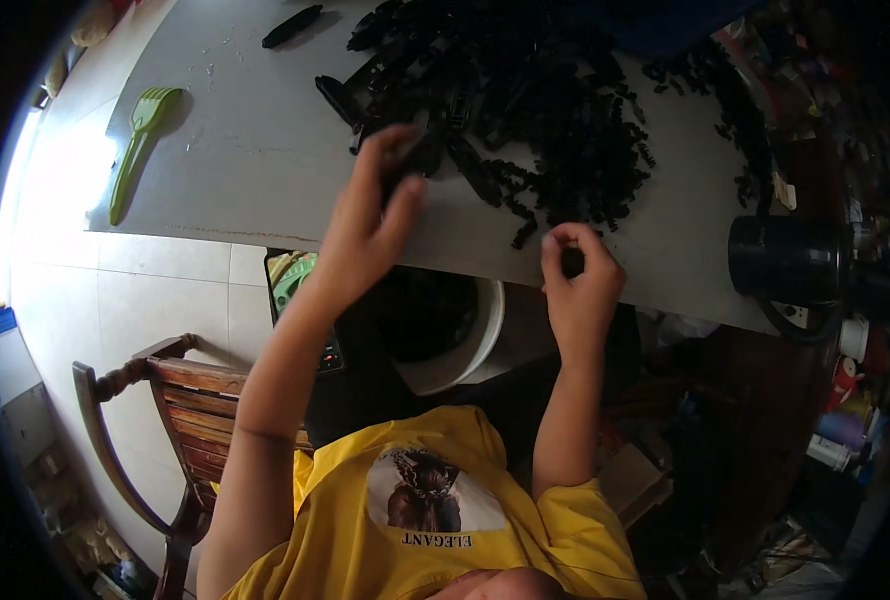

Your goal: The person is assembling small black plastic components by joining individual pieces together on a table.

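Left hand (pixel 365 225) blurs against black parts (pixel 565 150); can't tell if gripping. Right hand (pixel 580 280) pinched closed, anything between fingertips hidden.

There is room to pass over the table (pixel 255 180) left of the heap of black pieces (pixel 565 130), up to the green pronged utensil (pixel 144 118). Right of the heap, a black cylinder (pixel 780 260) blocks the way.

Yellow T-shirt (pixel 340 540), short sleeves (pixel 587 535); brown-and-white print (pixel 427 490), dark lettering (pixel 437 540).

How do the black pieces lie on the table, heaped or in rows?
Heaped: most black pieces overlap in a jumbled pile on the table.
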Motion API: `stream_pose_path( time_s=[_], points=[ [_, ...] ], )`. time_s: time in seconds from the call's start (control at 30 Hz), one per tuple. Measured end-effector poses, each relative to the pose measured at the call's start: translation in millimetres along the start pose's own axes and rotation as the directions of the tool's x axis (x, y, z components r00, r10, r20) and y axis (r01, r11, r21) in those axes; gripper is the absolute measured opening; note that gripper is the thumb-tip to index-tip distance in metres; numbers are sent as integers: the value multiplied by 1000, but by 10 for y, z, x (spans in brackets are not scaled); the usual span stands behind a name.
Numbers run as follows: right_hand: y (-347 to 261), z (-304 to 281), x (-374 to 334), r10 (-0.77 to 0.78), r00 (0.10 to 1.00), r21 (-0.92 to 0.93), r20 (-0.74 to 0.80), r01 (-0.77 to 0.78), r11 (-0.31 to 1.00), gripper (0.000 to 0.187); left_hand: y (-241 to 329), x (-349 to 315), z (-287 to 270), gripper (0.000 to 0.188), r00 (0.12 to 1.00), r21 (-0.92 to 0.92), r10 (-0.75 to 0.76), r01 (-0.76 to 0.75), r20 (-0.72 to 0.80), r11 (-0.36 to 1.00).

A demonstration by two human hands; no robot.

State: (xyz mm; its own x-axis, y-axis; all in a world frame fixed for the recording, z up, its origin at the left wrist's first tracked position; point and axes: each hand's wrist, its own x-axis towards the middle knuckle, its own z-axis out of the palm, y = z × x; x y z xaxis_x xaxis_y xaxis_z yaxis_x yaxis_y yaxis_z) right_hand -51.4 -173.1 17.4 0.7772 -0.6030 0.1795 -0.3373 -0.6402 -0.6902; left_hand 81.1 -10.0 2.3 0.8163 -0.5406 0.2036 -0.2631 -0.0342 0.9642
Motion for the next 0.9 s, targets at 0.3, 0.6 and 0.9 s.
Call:
stream_pose_path(
  time_s=[0.3, 0.6, 0.9],
  points=[
    [-135, 69, -43, 129, 974, 164, 188, -161, 973, 12, 106, -478, 202, 38, 882, -535, -362, 470, 300, 702],
    [-334, 144, -287, 115, 883, 720, 455, -441, 536, 14, 172, -568, 221, 50, 899, -367, -257, 387, 356, 846],
    [-254, 94, -474, 152, 855, 638, 496, -478, 604, 16, 179, -733, 223, 60, 930, -133, -51, 106, 364, 985]
  ],
)
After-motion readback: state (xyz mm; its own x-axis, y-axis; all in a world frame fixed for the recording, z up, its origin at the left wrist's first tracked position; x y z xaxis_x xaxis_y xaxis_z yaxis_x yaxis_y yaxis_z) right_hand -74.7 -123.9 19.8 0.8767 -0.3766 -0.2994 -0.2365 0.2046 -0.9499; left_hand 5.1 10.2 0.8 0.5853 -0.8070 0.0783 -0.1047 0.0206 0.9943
